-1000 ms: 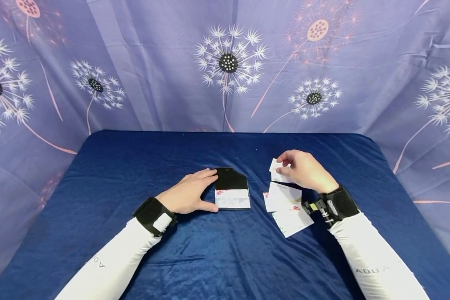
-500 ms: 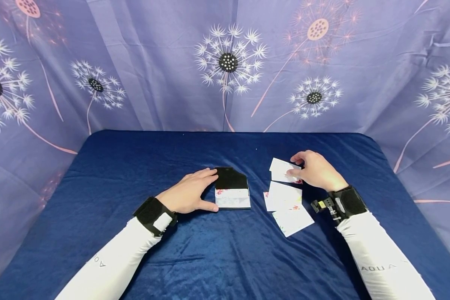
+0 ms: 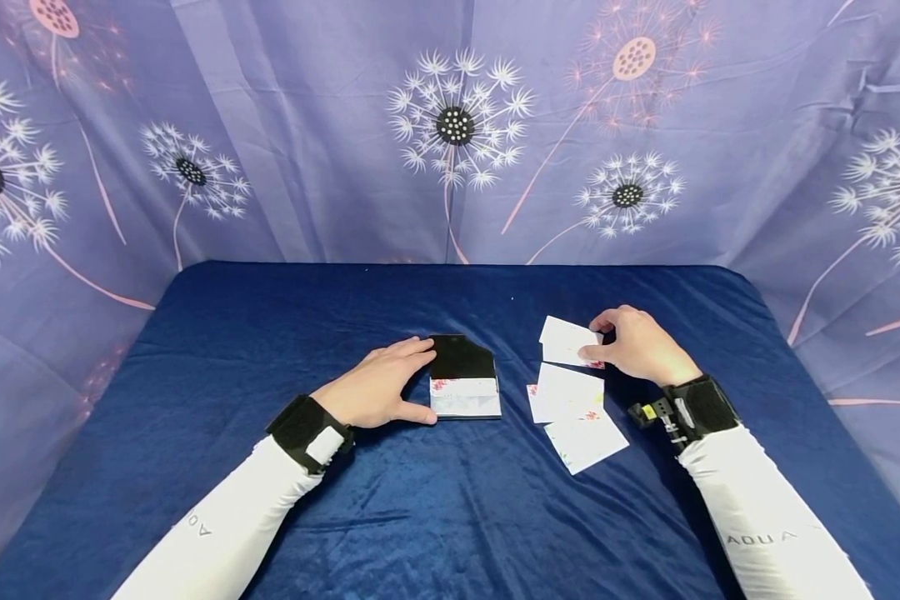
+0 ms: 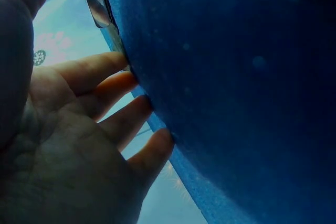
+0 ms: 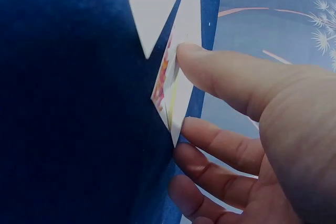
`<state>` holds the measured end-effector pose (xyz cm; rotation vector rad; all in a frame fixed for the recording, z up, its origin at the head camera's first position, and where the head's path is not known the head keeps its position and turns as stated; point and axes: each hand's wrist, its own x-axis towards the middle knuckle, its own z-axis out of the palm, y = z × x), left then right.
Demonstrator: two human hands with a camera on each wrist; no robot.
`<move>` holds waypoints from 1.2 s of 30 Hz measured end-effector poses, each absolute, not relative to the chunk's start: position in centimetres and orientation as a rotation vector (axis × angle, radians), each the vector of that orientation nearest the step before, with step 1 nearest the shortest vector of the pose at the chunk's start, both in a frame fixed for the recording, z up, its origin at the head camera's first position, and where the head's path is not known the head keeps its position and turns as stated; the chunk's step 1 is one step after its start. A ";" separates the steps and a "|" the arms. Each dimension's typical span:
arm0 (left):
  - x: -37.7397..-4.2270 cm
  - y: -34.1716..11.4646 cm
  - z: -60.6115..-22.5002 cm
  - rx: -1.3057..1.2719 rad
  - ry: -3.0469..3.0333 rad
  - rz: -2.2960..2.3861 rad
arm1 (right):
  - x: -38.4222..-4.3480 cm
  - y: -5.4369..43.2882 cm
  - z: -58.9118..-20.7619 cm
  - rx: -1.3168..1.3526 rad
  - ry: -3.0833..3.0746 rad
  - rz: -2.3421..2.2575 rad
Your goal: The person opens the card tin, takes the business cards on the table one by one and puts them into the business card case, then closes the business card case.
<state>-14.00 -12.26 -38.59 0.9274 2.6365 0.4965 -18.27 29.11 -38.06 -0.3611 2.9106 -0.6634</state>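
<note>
My left hand (image 3: 382, 383) rests on the cloth with fingers extended, its fingertips and thumb tip at the left side of a black card case (image 3: 461, 358). The case lies with its flap folded back, and white cards (image 3: 465, 402) with red flowers sit in its front part. My right hand (image 3: 640, 346) pinches the right end of a white business card (image 3: 566, 340) in the upper group. In the right wrist view, the thumb presses on this card (image 5: 185, 85) while the fingers are at its edge. Its corner stands a little apart from the flowered card (image 5: 160, 87) under it.
Nearer to me, more white cards (image 3: 570, 387) overlap in a loose spread, with the lowest card (image 3: 587, 442) turned at an angle. Dark blue cloth (image 3: 450, 517) covers the table. A purple dandelion-print curtain (image 3: 330, 125) hangs behind it.
My right hand has moved right, from over the upper cards to their right end, and its thumb has come down there. My left hand and the card case have stayed put.
</note>
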 end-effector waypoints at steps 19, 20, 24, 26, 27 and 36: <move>-14.1 -12.2 -38.6 0.907 2.628 0.501 | -18.1 28.7 -37.7 -0.292 2.945 -0.713; -14.1 -12.2 -38.6 0.908 2.629 0.501 | -18.1 28.7 -37.7 -0.288 2.945 -0.718; -14.0 -12.2 -38.5 0.912 2.628 0.502 | -18.0 28.7 -37.4 -0.295 2.945 -0.744; -14.0 -12.2 -38.5 0.914 2.629 0.502 | -18.0 28.7 -37.3 -0.312 2.941 -0.758; -14.0 -12.2 -38.4 0.917 2.630 0.502 | -18.0 28.7 -37.3 -0.322 2.940 -0.764; -14.1 -12.2 -38.6 0.910 2.629 0.502 | -17.8 28.6 -36.9 -0.371 2.917 -0.824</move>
